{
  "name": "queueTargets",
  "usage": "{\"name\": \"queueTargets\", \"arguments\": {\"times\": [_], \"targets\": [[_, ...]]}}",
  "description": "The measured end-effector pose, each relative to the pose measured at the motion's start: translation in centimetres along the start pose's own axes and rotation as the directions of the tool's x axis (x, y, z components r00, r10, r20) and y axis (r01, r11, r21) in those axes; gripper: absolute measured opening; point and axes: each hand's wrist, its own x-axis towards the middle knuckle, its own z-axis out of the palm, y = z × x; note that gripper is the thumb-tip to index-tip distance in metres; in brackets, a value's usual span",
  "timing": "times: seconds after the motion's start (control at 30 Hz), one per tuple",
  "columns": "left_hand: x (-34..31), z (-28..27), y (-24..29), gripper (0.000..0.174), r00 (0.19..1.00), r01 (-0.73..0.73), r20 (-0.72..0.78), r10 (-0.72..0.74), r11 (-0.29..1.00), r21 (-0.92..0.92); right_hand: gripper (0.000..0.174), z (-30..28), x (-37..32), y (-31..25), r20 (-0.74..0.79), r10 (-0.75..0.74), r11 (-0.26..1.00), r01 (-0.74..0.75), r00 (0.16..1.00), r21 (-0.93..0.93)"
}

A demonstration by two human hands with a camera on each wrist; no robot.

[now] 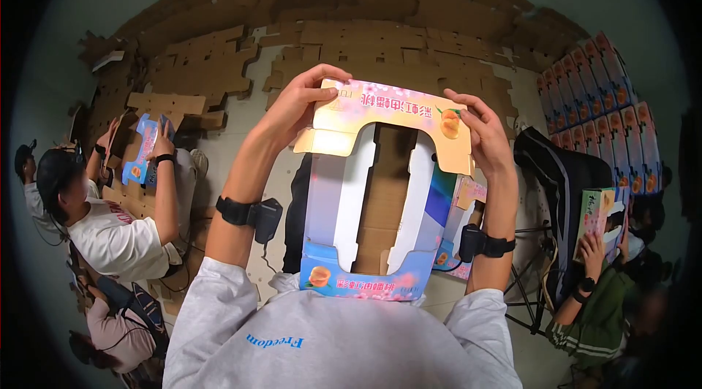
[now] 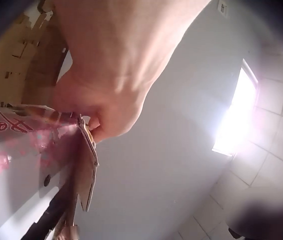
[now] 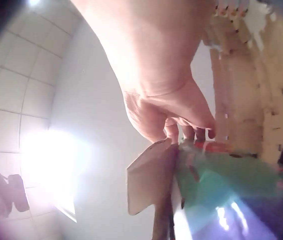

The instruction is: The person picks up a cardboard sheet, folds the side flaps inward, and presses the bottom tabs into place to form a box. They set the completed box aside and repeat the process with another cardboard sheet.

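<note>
A printed carton (image 1: pixel 369 283) with pink and blue faces, white inner flaps and a long central opening stands against the person's front in the head view. The left hand (image 1: pixel 302 100) pinches the far left corner of its raised end panel (image 1: pixel 395 107), thumb on the panel. At the far right corner the right hand (image 1: pixel 482 129) grips the same panel, fingers over its edge. In the left wrist view the left hand (image 2: pixel 101 105) holds the carton's edge (image 2: pixel 85 165); in the right wrist view the right hand (image 3: pixel 166 105) has its fingertips along the edge beside a brown flap (image 3: pixel 146 177).
Flat brown cardboard (image 1: pixel 351 45) covers the floor ahead. Printed cartons (image 1: pixel 596 96) stand in rows at the right. Another person (image 1: pixel 117 235) holds a blue carton piece at the left, and one at the right handles a green-sided carton (image 1: pixel 596 213). A second carton (image 1: pixel 464 206) lies beside the right forearm.
</note>
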Motion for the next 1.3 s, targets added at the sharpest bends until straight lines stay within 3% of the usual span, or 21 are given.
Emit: {"name": "queueTargets", "arguments": {"times": [0.07,0.17,0.27,0.3,0.43,0.63,0.83,1.0,1.2,1.3], "targets": [[-1.8,1.7,0.9,0.037,0.999,-0.025,-0.036,0.028,0.996,0.085,0.034,1.3,-1.4,-0.3,-0.063,-0.07,0.998,0.07,0.996,-0.006],[-2.3,4.2,-0.6,0.045,0.965,-0.165,-0.186,0.187,0.978,0.129,0.032,3.4,-2.7,0.5,-0.186,-0.162,0.985,0.168,0.969,0.022],[-1.7,5.2,-2.6,0.045,0.905,-0.23,-0.293,0.307,0.935,0.27,0.034,4.2,-2.2,2.9,-0.311,-0.294,0.955,0.264,0.904,-0.137],[-1.7,5.5,-2.3,0.044,0.906,-0.21,-0.317,0.28,0.948,0.238,0.033,4.1,-2.3,3.2,-0.329,-0.311,0.951,0.29,0.892,-0.112],[-1.2,4.7,-3.5,0.033,0.872,-0.282,-0.249,0.421,0.848,0.449,0.032,4.5,-2.5,3.8,-0.33,-0.388,0.92,0.34,0.861,-0.194],[-0.6,4.3,-5.2,0.028,0.787,-0.405,-0.159,0.596,0.693,0.596,0.029,4.9,-2.4,4.8,-0.343,-0.506,0.841,0.364,0.791,-0.401],[-0.8,4.2,-5.0,0.025,0.777,-0.421,-0.084,0.624,0.615,0.666,0.028,5.1,-2.2,4.6,-0.278,-0.512,0.786,0.313,0.813,-0.534],[-0.7,4.1,-4.8,0.024,0.805,-0.43,-0.111,0.582,0.703,0.567,0.028,3.0,-1.6,3.5,-0.153,-0.462,0.728,0.275,0.874,-0.628],[-0.6,3.5,-4.7,0.027,0.858,-0.378,-0.112,0.501,0.765,0.521,0.026,3.1,-1.7,3.2,-0.128,-0.467,0.646,0.239,0.875,-0.725],[-0.3,3.2,-4.4,0.028,0.892,-0.341,-0.13,0.432,0.834,0.434,0.026,2.6,-1.6,2.8,-0.134,-0.442,0.692,0.242,0.887,-0.68]]}}
